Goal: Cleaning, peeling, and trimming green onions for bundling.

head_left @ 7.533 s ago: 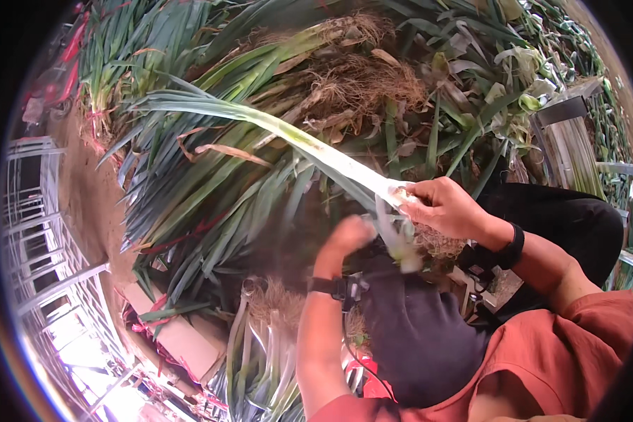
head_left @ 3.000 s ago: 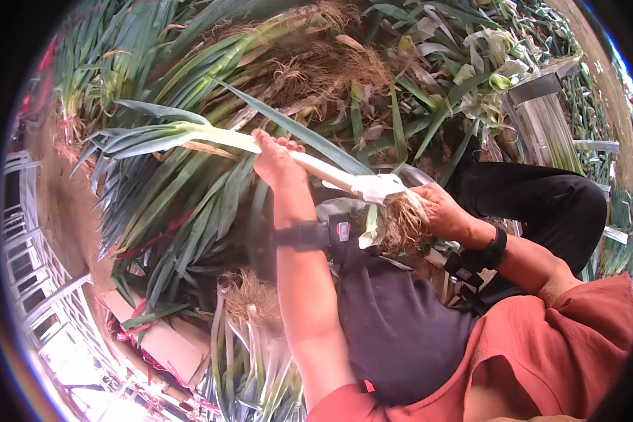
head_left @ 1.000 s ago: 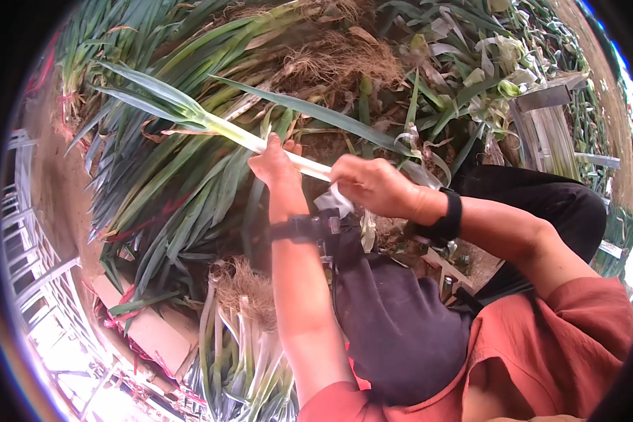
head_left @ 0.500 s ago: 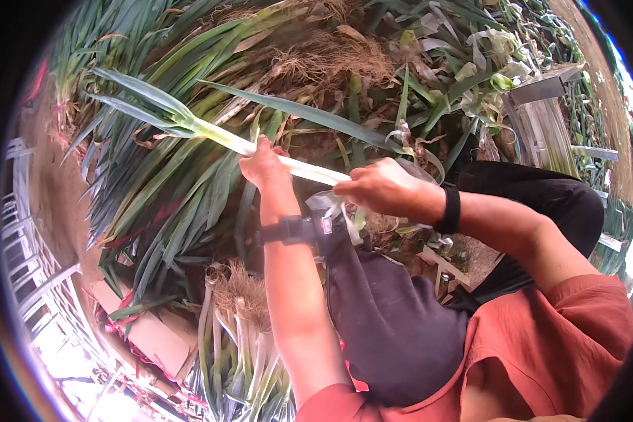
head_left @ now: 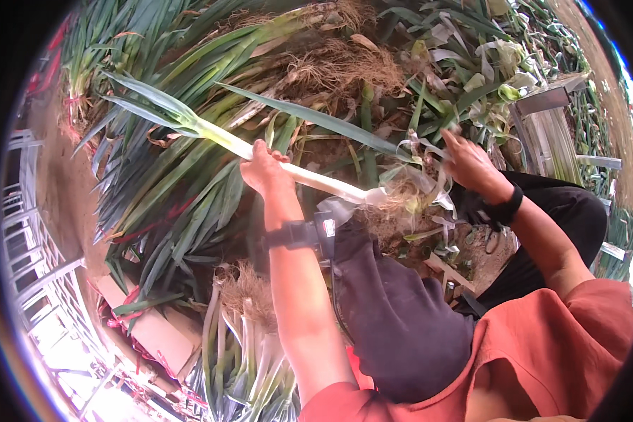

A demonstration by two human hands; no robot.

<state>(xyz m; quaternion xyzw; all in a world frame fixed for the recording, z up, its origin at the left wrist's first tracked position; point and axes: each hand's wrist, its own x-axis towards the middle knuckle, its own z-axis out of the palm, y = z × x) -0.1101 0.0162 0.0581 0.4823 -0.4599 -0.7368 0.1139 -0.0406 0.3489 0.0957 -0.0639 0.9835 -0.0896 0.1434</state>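
Observation:
A long leek (head_left: 320, 181) with a white shank and blue-green leaves lies slantwise across my view. My left hand (head_left: 266, 169) is closed round the middle of its shank; the leaves point to the upper left and the pale root end to the right. To the right of that end, apart from the leek, is my right hand (head_left: 473, 167), its fingers stretched out and slightly smeared at the tips. Pale peelings and strips (head_left: 418, 186) hang and lie between the right hand and the root end. A long single green leaf (head_left: 316, 121) slants above the shank.
A large heap of leeks (head_left: 183, 162) spreads at the left and far side, its roots (head_left: 344, 67) bunched there. Stripped leaves (head_left: 464, 63) pile at the far right, near a metal-topped stand (head_left: 541, 102). More leeks (head_left: 246, 330) and cardboard (head_left: 155, 334) lie near left.
My right hand has let go of the leek's lower end and moved up and to the right. The left hand still grips the shank, almost in the same place.

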